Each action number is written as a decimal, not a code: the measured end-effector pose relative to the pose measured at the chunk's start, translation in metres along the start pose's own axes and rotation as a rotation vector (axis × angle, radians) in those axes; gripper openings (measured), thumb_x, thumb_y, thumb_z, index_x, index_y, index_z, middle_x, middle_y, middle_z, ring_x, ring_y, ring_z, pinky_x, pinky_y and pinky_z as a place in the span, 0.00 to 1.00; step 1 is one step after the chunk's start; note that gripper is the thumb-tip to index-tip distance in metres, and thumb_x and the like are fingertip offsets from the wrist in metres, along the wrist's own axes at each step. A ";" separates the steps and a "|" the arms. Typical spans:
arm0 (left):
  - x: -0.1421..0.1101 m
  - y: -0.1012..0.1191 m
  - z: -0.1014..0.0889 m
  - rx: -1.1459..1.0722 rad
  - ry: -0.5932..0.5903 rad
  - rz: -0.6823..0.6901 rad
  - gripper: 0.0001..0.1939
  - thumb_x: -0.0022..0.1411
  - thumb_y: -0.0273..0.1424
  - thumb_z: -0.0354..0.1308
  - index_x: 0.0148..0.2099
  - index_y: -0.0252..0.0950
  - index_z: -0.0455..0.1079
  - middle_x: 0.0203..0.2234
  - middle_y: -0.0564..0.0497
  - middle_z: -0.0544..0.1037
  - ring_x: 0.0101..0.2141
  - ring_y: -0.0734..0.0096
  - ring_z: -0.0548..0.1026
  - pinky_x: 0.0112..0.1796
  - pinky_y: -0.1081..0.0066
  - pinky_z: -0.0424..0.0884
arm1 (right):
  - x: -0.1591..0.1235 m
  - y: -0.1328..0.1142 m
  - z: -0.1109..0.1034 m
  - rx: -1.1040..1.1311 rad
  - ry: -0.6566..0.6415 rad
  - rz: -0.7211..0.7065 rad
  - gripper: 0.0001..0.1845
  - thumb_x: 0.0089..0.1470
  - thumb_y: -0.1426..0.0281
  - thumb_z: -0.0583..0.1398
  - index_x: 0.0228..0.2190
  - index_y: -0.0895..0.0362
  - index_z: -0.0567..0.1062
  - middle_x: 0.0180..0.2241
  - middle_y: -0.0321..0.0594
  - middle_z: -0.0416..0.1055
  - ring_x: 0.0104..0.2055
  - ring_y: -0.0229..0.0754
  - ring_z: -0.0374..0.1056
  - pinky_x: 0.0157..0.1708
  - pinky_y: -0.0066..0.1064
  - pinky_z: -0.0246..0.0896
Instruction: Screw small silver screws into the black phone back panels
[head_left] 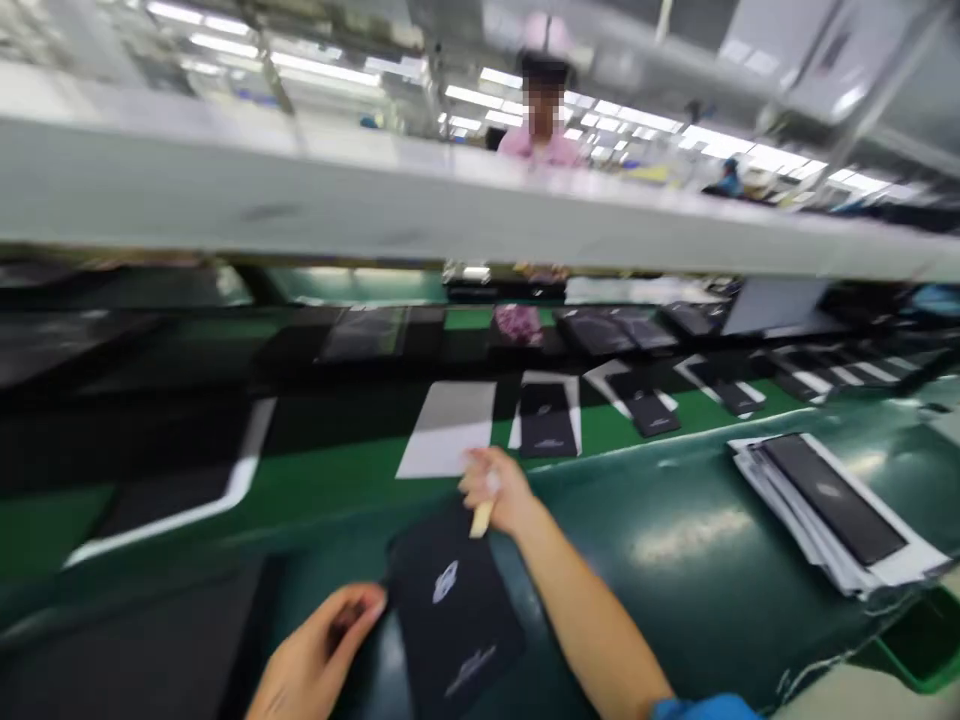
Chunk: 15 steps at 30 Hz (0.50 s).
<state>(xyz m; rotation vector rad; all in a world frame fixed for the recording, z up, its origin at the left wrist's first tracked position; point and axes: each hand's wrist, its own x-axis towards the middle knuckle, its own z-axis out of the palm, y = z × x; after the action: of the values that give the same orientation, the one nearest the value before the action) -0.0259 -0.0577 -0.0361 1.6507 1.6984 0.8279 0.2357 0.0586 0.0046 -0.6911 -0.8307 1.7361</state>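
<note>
A black flat piece with a white logo and small white lettering lies on the green bench in front of me. My left hand is closed, thumb and forefinger pinched at the piece's left edge; whether they grip that edge I cannot tell. Over the top edge, my right hand is closed around a short pale-yellow flat strip, which points down onto the black piece. Just beyond the right hand lies a white sheet on the belt.
Several black pieces on white sheets, one being this black piece, line the green belt. A stack of white sheets topped by a black piece sits right. A green bin stands lower right. A white shelf beam crosses ahead; a person in pink is behind.
</note>
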 end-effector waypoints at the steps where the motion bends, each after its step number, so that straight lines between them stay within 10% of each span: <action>1: 0.002 0.005 0.000 0.006 -0.051 -0.003 0.34 0.57 0.69 0.59 0.36 0.42 0.79 0.29 0.50 0.85 0.31 0.58 0.83 0.36 0.64 0.80 | 0.002 -0.001 -0.011 0.083 0.032 -0.007 0.18 0.55 0.55 0.69 0.29 0.53 0.71 0.15 0.20 0.45 0.18 0.31 0.36 0.15 0.21 0.38; 6: 0.021 0.012 0.004 0.038 -0.102 -0.052 0.21 0.66 0.52 0.61 0.41 0.38 0.77 0.33 0.49 0.82 0.34 0.64 0.77 0.40 0.66 0.74 | 0.020 0.021 -0.051 0.373 0.124 0.035 0.15 0.57 0.59 0.69 0.31 0.54 0.72 0.17 0.21 0.46 0.18 0.30 0.36 0.14 0.20 0.36; 15: 0.052 0.015 0.001 0.096 -0.137 -0.141 0.15 0.67 0.43 0.63 0.43 0.36 0.79 0.40 0.47 0.83 0.34 0.66 0.75 0.42 0.65 0.73 | 0.021 0.030 -0.045 0.331 0.114 0.052 0.13 0.61 0.59 0.67 0.32 0.54 0.74 0.17 0.23 0.52 0.17 0.30 0.42 0.14 0.21 0.40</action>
<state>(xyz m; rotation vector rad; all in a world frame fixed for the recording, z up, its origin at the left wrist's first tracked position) -0.0176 -0.0056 -0.0256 1.5900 1.7584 0.5618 0.2483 0.0818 -0.0475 -0.5850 -0.4360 1.8071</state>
